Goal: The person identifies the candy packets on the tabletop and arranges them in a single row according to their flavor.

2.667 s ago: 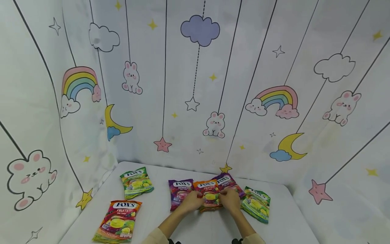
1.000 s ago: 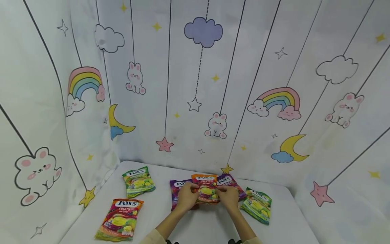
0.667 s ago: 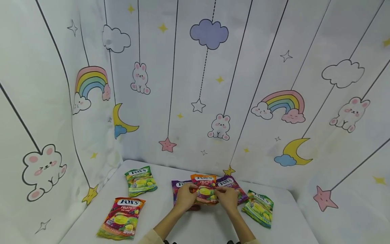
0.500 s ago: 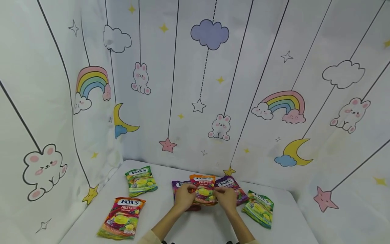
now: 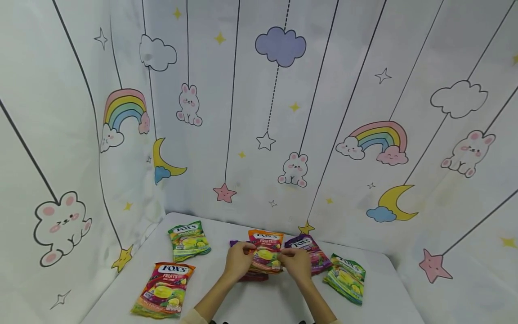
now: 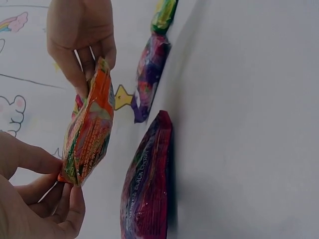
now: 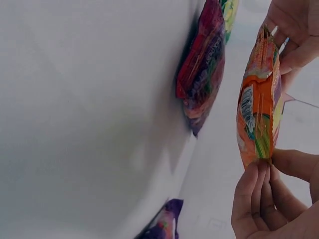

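Observation:
An orange and red FOX'S Fruits candy bag [image 5: 266,254] is held up by its two sides between my hands. My left hand [image 5: 238,260] pinches its left edge between thumb and fingers, and my right hand [image 5: 297,264] pinches the right edge. The left wrist view shows the candy bag [image 6: 92,137] raised off the table, its printed back visible. Below it lies a purple Berries candy bag [image 5: 256,276], mostly covered by my left hand and the orange bag. Another purple Berries bag [image 5: 317,257] lies just behind my right hand, partly overlapped by it.
A green candy bag [image 5: 189,242] lies at the back left of the white table [image 5: 263,306]. Nearer on the left is a larger red FOX'S Fruits bag [image 5: 163,290]. On the right lies another green bag [image 5: 346,279]. A patterned white cloth wall [image 5: 243,112] rises behind.
The orange bag, low between the purple bags earlier, has been lifted by both hands and shifted left, over the left purple bag. The head view has turned slightly.

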`<action>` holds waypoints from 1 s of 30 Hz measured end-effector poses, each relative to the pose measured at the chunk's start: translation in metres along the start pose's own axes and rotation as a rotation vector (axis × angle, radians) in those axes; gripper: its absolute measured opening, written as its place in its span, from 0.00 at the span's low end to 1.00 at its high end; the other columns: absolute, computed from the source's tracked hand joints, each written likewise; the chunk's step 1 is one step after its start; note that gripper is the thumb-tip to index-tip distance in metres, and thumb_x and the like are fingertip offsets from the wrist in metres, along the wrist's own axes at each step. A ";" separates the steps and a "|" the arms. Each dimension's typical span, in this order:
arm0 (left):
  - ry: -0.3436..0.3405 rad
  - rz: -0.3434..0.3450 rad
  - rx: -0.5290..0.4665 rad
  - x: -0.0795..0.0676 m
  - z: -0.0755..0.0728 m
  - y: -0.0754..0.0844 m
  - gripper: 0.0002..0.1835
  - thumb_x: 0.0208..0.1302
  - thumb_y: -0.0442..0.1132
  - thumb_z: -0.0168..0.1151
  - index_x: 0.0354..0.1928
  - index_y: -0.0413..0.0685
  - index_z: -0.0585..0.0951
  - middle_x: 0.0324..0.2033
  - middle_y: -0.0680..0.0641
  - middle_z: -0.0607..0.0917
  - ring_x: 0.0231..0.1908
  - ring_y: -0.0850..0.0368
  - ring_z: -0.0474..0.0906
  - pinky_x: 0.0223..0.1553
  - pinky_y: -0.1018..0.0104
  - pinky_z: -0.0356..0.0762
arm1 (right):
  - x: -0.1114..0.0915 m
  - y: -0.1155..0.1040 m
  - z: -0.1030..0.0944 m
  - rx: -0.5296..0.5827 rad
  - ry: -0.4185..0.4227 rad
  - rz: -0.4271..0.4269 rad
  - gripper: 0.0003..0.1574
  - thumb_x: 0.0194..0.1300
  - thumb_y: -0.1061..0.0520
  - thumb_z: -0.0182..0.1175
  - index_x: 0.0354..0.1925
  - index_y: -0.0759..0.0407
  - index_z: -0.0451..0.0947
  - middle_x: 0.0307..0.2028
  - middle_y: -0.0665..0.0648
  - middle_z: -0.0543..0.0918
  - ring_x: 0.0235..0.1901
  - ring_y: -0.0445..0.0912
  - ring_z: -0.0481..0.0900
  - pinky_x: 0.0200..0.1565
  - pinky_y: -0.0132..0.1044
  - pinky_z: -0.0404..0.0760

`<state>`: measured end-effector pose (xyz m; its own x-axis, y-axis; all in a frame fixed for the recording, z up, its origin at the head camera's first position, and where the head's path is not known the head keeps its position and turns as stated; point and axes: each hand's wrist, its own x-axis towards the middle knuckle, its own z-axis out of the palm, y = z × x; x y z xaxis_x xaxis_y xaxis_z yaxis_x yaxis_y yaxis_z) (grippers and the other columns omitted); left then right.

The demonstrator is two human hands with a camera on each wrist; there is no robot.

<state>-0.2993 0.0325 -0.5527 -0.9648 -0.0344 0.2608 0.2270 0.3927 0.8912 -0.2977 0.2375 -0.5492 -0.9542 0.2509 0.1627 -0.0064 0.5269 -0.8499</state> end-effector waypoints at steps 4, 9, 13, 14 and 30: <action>0.004 -0.004 0.025 0.001 -0.006 -0.003 0.12 0.61 0.27 0.66 0.45 0.43 0.89 0.40 0.46 0.86 0.35 0.57 0.76 0.37 0.64 0.74 | -0.002 -0.003 0.004 0.032 -0.026 0.013 0.10 0.59 0.59 0.75 0.40 0.62 0.91 0.30 0.54 0.89 0.27 0.45 0.86 0.31 0.38 0.86; 0.014 -0.011 0.033 0.002 -0.013 -0.006 0.12 0.63 0.27 0.64 0.44 0.44 0.89 0.42 0.45 0.87 0.36 0.56 0.76 0.37 0.62 0.73 | -0.004 -0.005 0.008 0.079 -0.067 0.025 0.09 0.62 0.59 0.73 0.41 0.63 0.90 0.31 0.55 0.89 0.29 0.46 0.88 0.33 0.38 0.88; 0.028 -0.016 0.027 0.002 -0.020 -0.007 0.13 0.62 0.25 0.62 0.44 0.44 0.89 0.42 0.45 0.86 0.37 0.56 0.76 0.37 0.61 0.73 | -0.007 -0.011 0.012 0.102 -0.094 0.022 0.10 0.63 0.60 0.72 0.42 0.64 0.90 0.32 0.55 0.89 0.30 0.47 0.88 0.34 0.39 0.88; 0.032 -0.016 0.026 0.002 -0.022 -0.008 0.13 0.63 0.25 0.61 0.44 0.44 0.89 0.42 0.45 0.86 0.37 0.55 0.76 0.37 0.61 0.74 | -0.008 -0.012 0.013 0.108 -0.101 0.028 0.10 0.64 0.60 0.72 0.42 0.64 0.90 0.32 0.55 0.89 0.30 0.47 0.88 0.34 0.39 0.88; 0.065 -0.016 0.059 -0.001 -0.048 -0.014 0.12 0.65 0.26 0.60 0.43 0.43 0.89 0.40 0.46 0.86 0.36 0.55 0.76 0.37 0.62 0.73 | -0.018 -0.028 0.031 0.135 -0.146 -0.013 0.08 0.65 0.62 0.70 0.42 0.65 0.90 0.33 0.57 0.89 0.32 0.51 0.89 0.34 0.39 0.89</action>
<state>-0.2955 -0.0172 -0.5480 -0.9572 -0.0998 0.2717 0.2012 0.4451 0.8726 -0.2894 0.1930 -0.5440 -0.9869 0.1194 0.1086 -0.0501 0.4131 -0.9093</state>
